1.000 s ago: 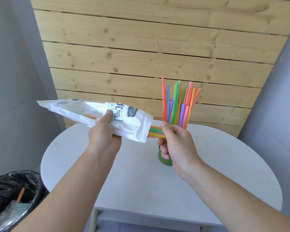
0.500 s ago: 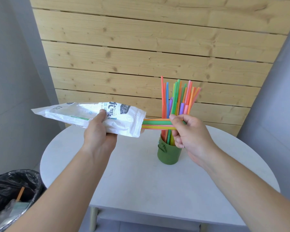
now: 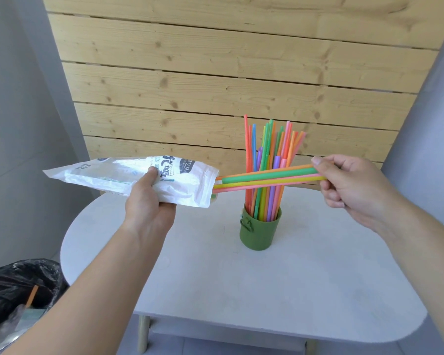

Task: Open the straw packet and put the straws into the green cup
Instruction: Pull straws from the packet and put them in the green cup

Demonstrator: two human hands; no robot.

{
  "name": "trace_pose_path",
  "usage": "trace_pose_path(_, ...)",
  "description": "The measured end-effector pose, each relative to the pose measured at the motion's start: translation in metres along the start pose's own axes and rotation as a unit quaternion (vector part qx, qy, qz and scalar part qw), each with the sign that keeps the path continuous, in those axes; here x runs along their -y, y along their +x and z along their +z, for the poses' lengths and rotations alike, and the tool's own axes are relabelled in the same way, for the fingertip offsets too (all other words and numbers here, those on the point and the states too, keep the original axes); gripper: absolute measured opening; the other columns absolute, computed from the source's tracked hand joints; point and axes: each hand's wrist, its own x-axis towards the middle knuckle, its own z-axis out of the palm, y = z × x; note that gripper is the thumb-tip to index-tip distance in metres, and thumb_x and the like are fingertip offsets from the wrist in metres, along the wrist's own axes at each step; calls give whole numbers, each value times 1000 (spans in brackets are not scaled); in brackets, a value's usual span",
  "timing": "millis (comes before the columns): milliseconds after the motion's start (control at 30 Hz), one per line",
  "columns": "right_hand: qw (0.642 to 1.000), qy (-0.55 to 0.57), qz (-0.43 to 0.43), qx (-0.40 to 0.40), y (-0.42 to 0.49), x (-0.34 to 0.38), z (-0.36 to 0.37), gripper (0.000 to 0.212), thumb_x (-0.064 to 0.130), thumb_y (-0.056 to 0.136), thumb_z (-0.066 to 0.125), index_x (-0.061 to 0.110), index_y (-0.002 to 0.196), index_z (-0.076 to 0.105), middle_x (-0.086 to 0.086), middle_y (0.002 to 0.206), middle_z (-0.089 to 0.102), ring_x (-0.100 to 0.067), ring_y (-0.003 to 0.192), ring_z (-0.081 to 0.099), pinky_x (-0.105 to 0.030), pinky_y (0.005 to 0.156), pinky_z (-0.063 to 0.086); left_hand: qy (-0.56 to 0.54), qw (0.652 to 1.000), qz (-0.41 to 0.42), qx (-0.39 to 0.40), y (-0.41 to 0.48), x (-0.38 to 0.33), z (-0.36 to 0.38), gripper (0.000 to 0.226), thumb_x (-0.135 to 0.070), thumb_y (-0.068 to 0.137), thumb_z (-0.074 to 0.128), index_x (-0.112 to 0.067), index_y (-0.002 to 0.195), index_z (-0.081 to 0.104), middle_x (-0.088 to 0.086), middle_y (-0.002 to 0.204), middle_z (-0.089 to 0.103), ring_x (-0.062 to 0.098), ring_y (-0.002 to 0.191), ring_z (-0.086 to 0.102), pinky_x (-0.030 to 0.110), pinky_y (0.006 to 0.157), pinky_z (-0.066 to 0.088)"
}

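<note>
My left hand (image 3: 149, 201) grips the white straw packet (image 3: 108, 175), held level above the table's left side with its open mouth facing right. My right hand (image 3: 349, 183) pinches a small bunch of straws (image 3: 267, 178), green, yellow, pink and orange, lying level. Most of their length is out of the packet; the green one is fully out and the other tips are still at its mouth. They cross in front of the green cup (image 3: 259, 233), which stands upright on the table and holds several coloured straws (image 3: 269, 155) fanned upward.
The round white table (image 3: 241, 283) stands against a wooden slat wall (image 3: 215, 73). A bin lined with a black bag (image 3: 16, 298) sits on the floor at the lower left, with an orange straw in it. Grey walls flank both sides.
My right hand has drawn the bunch of straws rightward, well out of the packet. My left hand has pulled the packet slightly left and up. The cup has come fully into view.
</note>
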Motion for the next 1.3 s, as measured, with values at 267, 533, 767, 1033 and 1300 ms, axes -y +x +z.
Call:
trace_pose_path(267, 1000, -31, -1, 1, -2, 10, -28, 21, 24, 100, 59, 8, 87, 61, -1, 58, 39, -12, 44, 28, -19, 37, 23, 4, 1000, 1, 2, 5, 3, -4, 35, -12, 102, 66, -4, 136, 65, 7, 129, 77, 23, 112, 78, 47, 100, 61)
trace_pose_path(533, 996, -81, -19, -29, -5, 21, -60, 23, 25, 101, 58, 8, 85, 61, -5, 61, 39, -10, 39, 29, -18, 35, 26, 17, 1000, -6, -11, 5, 5, -5, 31, -12, 101, 68, -5, 131, 68, 3, 111, 78, 19, 95, 80, 36, 79, 67)
trace_pose_path(767, 982, -180, -42, -47, -4, 39, -80, 22, 26, 98, 62, 11, 82, 65, -9, 62, 42, -10, 37, 31, -18, 34, 26, 21, 1000, -8, -11, 4, 7, -5, 32, -12, 100, 70, -6, 131, 68, 4, 113, 79, 20, 102, 80, 40, 86, 66)
trace_pose_path(1033, 954, -298, -31, 13, 8, 73, -77, 25, 30, 94, 67, 6, 86, 67, -8, 58, 47, -17, 42, 33, -18, 33, 29, 43, 999, -21, 1, 0, 16, -4, 33, -14, 100, 70, -6, 132, 68, 6, 127, 77, 21, 110, 78, 42, 96, 63)
trace_pose_path(1300, 908, -408, -36, 85, 32, 90, -45, 28, 34, 95, 66, 6, 87, 67, -9, 62, 51, -19, 45, 37, -25, 46, 34, 47, 999, -25, -1, -6, 16, -2, 35, -14, 100, 70, -5, 134, 67, 6, 123, 77, 21, 108, 78, 38, 90, 65)
